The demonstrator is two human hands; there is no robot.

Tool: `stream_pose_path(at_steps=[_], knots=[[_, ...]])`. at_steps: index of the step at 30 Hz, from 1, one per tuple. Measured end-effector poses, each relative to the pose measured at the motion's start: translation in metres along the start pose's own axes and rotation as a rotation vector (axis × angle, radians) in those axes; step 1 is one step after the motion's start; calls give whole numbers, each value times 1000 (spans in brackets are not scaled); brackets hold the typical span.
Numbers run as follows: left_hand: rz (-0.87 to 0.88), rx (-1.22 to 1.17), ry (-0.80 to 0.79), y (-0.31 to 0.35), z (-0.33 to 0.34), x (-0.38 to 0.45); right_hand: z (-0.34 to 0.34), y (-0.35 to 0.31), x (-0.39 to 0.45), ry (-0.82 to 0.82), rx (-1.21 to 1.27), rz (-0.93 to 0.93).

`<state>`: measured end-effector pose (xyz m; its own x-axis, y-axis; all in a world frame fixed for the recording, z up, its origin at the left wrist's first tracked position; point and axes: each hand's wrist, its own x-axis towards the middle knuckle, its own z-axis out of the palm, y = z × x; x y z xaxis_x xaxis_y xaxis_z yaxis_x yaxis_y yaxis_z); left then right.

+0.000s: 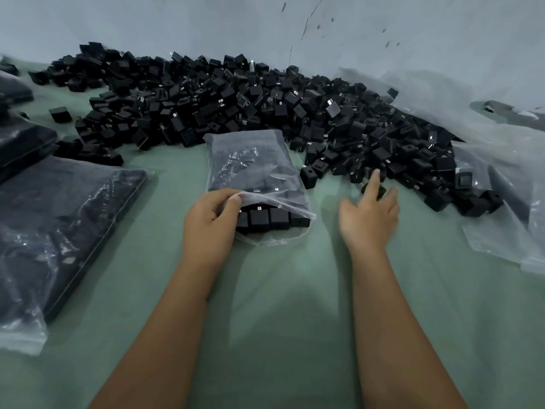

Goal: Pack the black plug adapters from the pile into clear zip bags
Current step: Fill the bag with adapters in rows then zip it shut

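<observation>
A big pile of black plug adapters (224, 98) spreads across the far half of the green table. In front of it lies a clear zip bag (253, 169), partly filled, with a row of adapters showing at its open mouth. My left hand (211, 221) pinches the upper lip of the bag's mouth and holds it open. My right hand (370, 215), blurred by motion, has its fingers spread and reaches over a loose adapter (374, 191) at the pile's near edge. Whether it touches that adapter is unclear.
Filled bags of adapters (56, 219) lie at the left, stacked toward the edge. Empty clear plastic bags (501, 184) are heaped at the right, partly over the pile. A single adapter (308, 176) sits beside the open bag. A pale wall (354, 33) stands behind.
</observation>
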<state>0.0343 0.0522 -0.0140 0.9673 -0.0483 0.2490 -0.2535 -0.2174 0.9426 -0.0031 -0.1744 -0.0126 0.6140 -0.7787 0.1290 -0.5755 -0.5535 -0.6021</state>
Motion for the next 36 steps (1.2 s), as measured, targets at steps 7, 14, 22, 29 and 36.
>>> stream_pose_path(at_steps=[7, 14, 22, 29, 36], knots=[[18, 8, -2, -2, 1, 6, 10, -3, -4, 24, 210, -167], [18, 44, 1, -4, 3, 8, 10, -3, -7, -35, 287, -206], [20, 45, -5, -3, 2, 7, 12, -7, -9, -27, 376, -240], [26, 52, -26, -4, 2, 7, 16, -5, -10, -119, 144, -470], [16, 3, -94, -1, -1, 6, 16, -11, -22, 140, 358, -384]])
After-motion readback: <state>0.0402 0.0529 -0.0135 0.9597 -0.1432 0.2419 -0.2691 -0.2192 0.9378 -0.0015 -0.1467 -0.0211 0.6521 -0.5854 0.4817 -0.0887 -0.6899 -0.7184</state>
